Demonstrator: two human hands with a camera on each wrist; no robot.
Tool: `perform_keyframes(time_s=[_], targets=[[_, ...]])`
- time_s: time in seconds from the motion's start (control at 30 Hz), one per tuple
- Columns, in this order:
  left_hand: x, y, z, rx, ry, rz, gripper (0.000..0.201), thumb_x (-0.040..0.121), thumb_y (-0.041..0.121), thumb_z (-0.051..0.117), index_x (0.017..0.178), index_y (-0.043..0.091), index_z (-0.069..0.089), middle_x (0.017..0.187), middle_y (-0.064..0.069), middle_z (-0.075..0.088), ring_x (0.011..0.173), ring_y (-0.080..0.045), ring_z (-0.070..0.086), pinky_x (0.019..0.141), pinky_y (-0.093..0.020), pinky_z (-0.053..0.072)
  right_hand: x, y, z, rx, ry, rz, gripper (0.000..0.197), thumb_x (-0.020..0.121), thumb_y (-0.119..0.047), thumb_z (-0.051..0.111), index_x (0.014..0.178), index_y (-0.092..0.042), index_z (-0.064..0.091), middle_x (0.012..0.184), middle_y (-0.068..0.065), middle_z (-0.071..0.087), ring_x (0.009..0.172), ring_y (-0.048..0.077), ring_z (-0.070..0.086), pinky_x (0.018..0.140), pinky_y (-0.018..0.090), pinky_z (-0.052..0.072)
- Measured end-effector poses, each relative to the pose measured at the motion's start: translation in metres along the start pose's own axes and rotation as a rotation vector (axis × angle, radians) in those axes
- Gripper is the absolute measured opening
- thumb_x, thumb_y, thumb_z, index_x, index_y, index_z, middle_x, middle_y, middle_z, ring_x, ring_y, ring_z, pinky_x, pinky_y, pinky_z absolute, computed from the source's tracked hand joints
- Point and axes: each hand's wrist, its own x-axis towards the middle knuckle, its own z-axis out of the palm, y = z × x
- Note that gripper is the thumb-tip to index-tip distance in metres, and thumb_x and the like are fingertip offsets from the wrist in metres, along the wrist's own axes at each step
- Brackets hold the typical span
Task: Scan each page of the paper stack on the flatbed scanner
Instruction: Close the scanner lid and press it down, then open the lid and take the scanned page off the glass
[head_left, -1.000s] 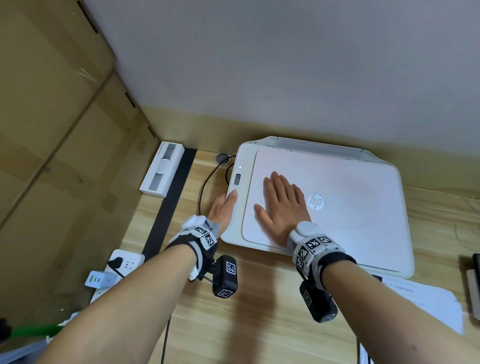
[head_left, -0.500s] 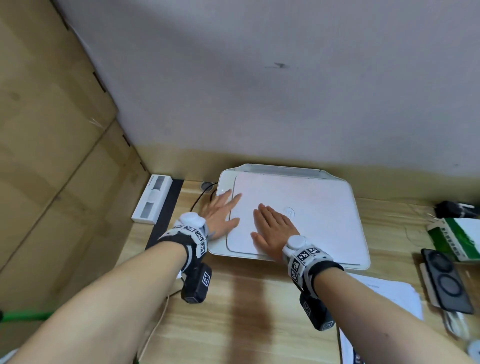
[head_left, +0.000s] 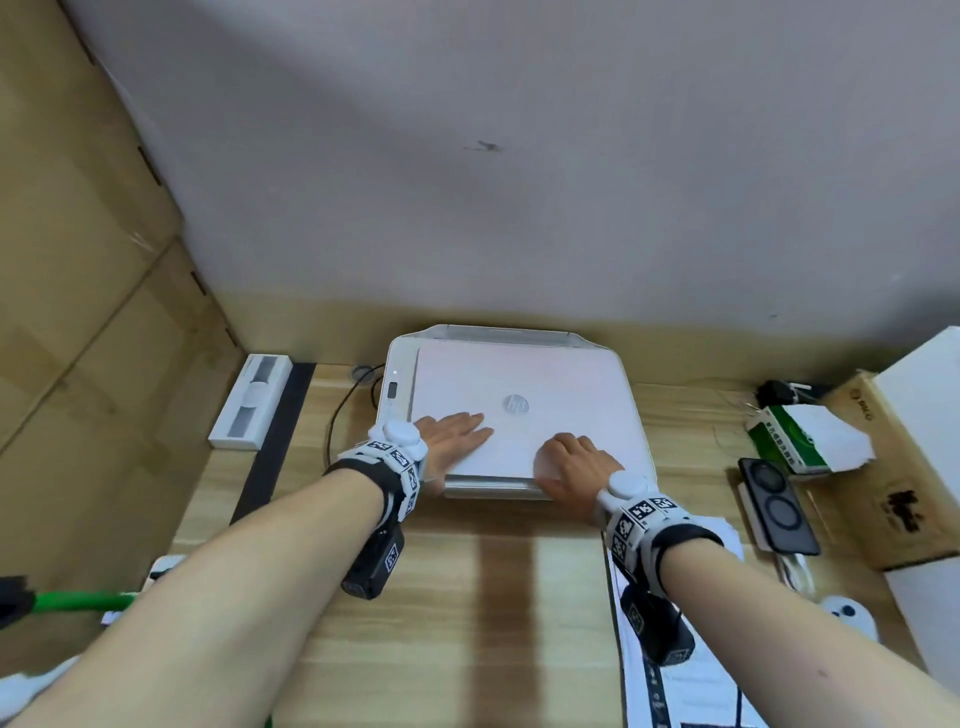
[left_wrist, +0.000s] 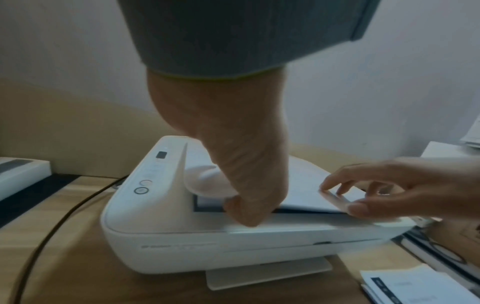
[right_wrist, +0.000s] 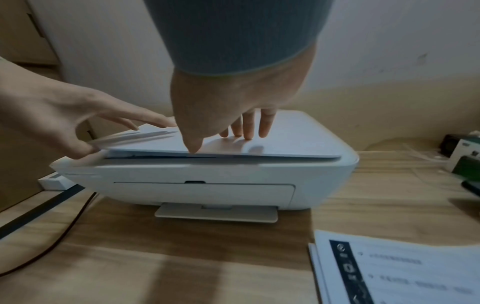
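A white flatbed scanner (head_left: 631, 415) stands at the back of the wooden desk. Its lid (head_left: 561, 384) is raised a little at the front, and a dark gap (left_wrist: 207, 205) shows under it. My left hand (head_left: 452, 441) pinches the lid's front left corner, fingers on top and thumb (left_wrist: 244, 214) under the edge. My right hand (head_left: 571, 462) grips the front edge further right, fingers (right_wrist: 249, 127) on top and thumb (right_wrist: 192, 144) at the rim. The paper stack (head_left: 691, 691) lies on the desk to the front right, printed side up (right_wrist: 402, 267). What lies on the glass is hidden.
A long white box (head_left: 249, 400) lies left of the scanner, with a black cable (head_left: 337, 415) beside it. To the right are a green-and-white box (head_left: 800, 436), a black device (head_left: 776, 506) and a cardboard box (head_left: 883, 467). The wall stands close behind.
My left hand left the control panel for the lid's front left corner. My right hand slid right along the lid to its front edge. The lid's front edge has come up slightly.
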Motion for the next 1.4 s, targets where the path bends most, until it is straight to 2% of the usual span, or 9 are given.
perform_keyframes(time_s=[0.2, 0.33, 0.47, 0.6, 0.73, 0.97, 1.13, 1.3, 1.4], targets=[[-0.016, 0.024, -0.046, -0.096, 0.191, 0.035, 0.088, 0.080, 0.007, 0.058, 0.155, 0.017, 0.013, 0.161, -0.005, 0.018, 0.146, -0.023, 0.022, 0.115, -0.046, 0.029, -0.012, 0.006, -0.060, -0.088, 0.209, -0.006, 0.048, 0.087, -0.062, 0.057, 0.115, -0.022, 0.057, 0.117, 0.000, 0.060, 0.109, 0.025, 0.055, 0.087, 0.037, 0.041], [-0.028, 0.021, -0.097, -0.143, 0.371, -0.028, 0.071, 0.081, -0.003, 0.050, 0.146, 0.019, 0.034, 0.148, -0.001, 0.041, 0.132, -0.023, 0.042, 0.104, -0.035, 0.039, -0.008, 0.007, -0.117, -0.038, 0.264, 0.135, 0.038, 0.091, -0.059, 0.056, 0.104, -0.022, 0.053, 0.107, 0.002, 0.067, 0.097, 0.032, 0.063, 0.074, 0.036, 0.044], [-0.025, 0.007, -0.134, -0.080, 0.595, -0.116, 0.059, 0.079, -0.003, 0.050, 0.134, 0.018, 0.049, 0.129, -0.002, 0.056, 0.119, -0.026, 0.052, 0.091, -0.038, 0.045, 0.014, 0.014, -0.154, 0.014, 0.410, 0.218, 0.036, 0.091, -0.062, 0.056, 0.096, -0.028, 0.045, 0.102, -0.002, 0.065, 0.093, 0.031, 0.064, 0.071, 0.035, 0.040], [-0.013, -0.012, -0.158, 0.018, 0.753, -0.229, 0.064, 0.073, -0.007, 0.058, 0.132, 0.016, 0.051, 0.127, -0.002, 0.058, 0.116, -0.025, 0.053, 0.097, -0.036, 0.038, 0.045, 0.024, -0.178, 0.138, 0.580, 0.166, 0.030, 0.092, -0.052, 0.063, 0.099, -0.026, 0.051, 0.106, -0.004, 0.058, 0.094, 0.027, 0.063, 0.073, 0.035, 0.045], [0.005, -0.037, -0.173, 0.044, 0.847, -0.271, 0.088, 0.062, -0.014, 0.057, 0.144, 0.012, 0.041, 0.147, -0.007, 0.044, 0.133, -0.027, 0.043, 0.113, -0.045, 0.028, 0.080, 0.035, -0.192, 0.170, 0.681, 0.122, 0.034, 0.093, -0.038, 0.064, 0.119, -0.020, 0.056, 0.116, 0.002, 0.054, 0.108, 0.025, 0.055, 0.084, 0.039, 0.048], [0.022, -0.056, -0.164, 0.114, 0.785, -0.252, 0.094, 0.064, -0.005, 0.052, 0.152, 0.006, 0.023, 0.163, -0.010, 0.009, 0.150, -0.026, 0.008, 0.118, -0.048, 0.022, 0.114, 0.036, -0.181, 0.186, 0.624, 0.107, 0.064, 0.093, -0.028, 0.058, 0.150, -0.013, 0.032, 0.139, 0.007, 0.046, 0.125, 0.030, 0.045, 0.098, 0.041, 0.043], [0.027, -0.045, -0.129, 0.030, 0.666, -0.229, 0.083, 0.077, 0.000, 0.047, 0.154, 0.008, 0.017, 0.163, -0.008, 0.006, 0.151, -0.022, 0.001, 0.120, -0.045, 0.017, 0.111, 0.030, -0.127, 0.229, 0.436, 0.037, 0.059, 0.095, -0.023, 0.053, 0.150, -0.015, 0.033, 0.145, 0.006, 0.044, 0.126, 0.029, 0.045, 0.099, 0.042, 0.044], [0.024, -0.022, -0.068, -0.118, 0.401, -0.231, 0.070, 0.091, 0.013, 0.044, 0.154, 0.012, 0.016, 0.163, -0.006, 0.007, 0.151, -0.020, 0.003, 0.122, -0.036, 0.009, 0.087, 0.013, -0.038, 0.169, 0.043, 0.018, 0.054, 0.097, -0.032, 0.050, 0.147, -0.017, 0.036, 0.152, 0.004, 0.039, 0.132, 0.029, 0.043, 0.100, 0.041, 0.044], [0.018, -0.004, -0.030, -0.208, 0.256, -0.210, 0.067, 0.095, 0.021, 0.042, 0.155, 0.015, 0.013, 0.163, -0.004, 0.008, 0.150, -0.018, 0.006, 0.121, -0.036, 0.012, 0.068, 0.004, -0.006, 0.121, 0.035, 0.017, 0.045, 0.095, -0.038, 0.050, 0.135, -0.017, 0.041, 0.144, 0.003, 0.038, 0.130, 0.028, 0.043, 0.093, 0.041, 0.047]])
